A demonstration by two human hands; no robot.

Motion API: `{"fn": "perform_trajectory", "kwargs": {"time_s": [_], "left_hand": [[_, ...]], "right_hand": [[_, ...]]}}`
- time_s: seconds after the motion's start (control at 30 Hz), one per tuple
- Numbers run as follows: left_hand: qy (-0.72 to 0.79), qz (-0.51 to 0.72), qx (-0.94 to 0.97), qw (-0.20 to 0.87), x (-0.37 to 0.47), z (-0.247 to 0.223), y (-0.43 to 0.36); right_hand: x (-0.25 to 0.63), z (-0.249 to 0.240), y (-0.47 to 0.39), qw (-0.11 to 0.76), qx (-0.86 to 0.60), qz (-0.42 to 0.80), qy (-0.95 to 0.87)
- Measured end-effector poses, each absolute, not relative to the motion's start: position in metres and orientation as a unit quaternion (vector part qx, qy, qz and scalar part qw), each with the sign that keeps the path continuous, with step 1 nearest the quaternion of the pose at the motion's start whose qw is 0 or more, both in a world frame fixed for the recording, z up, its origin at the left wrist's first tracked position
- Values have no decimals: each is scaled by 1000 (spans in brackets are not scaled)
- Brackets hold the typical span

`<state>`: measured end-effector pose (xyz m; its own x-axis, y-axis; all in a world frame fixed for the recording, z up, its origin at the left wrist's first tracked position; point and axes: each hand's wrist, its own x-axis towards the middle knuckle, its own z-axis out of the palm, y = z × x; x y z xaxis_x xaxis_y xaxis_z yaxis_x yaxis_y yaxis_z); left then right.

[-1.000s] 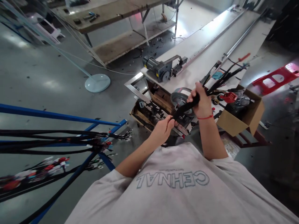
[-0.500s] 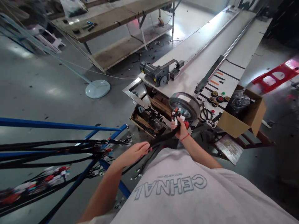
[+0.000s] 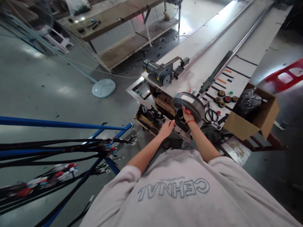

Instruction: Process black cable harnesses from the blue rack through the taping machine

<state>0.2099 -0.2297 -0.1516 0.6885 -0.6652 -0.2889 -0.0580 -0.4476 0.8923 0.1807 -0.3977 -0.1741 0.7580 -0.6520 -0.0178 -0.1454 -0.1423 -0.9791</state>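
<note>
A black cable bundle (image 3: 179, 116) runs between my two hands at the near side of a round grey wheel-like machine part (image 3: 199, 106) with a white label. My left hand (image 3: 168, 126) is closed round the bundle's lower end. My right hand (image 3: 187, 115) grips the bundle against the wheel, with red connectors showing beside its fingers. Small coloured connector tips (image 3: 193, 91) stick up behind the wheel's top edge. The far part of the bundle is hidden by the wheel.
A motor unit (image 3: 157, 72) sits on the long white table (image 3: 208, 47). Tape rolls (image 3: 222, 93) and black scissors (image 3: 211, 115) lie at the right, beside an open cardboard box (image 3: 270, 116). A blue rack (image 3: 59, 123) with several black cables stands at the left.
Both hands have moved with the bundle; my left hand has come up and right, close to my right hand. The white connectors near my right hand have passed out of sight beyond the wheel.
</note>
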Motion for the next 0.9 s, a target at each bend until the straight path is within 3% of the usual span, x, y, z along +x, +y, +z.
{"fn": "perform_trajectory", "kwargs": {"time_s": [0.23,0.33,0.6,0.9], "left_hand": [[-277,-208,828,440,255,-143,-276],[-302,-231,815,437,254,-141,-264],[-285,-235,792,486,228,-142,-248],[-311,-219,807,452,213,-184,-248]], "right_hand": [[144,-178,-375,409,-854,-175,271],[151,-184,-380,427,-855,-131,265],[138,-192,-393,506,-827,-163,184],[148,-161,-391,428,-884,-166,84]]}}
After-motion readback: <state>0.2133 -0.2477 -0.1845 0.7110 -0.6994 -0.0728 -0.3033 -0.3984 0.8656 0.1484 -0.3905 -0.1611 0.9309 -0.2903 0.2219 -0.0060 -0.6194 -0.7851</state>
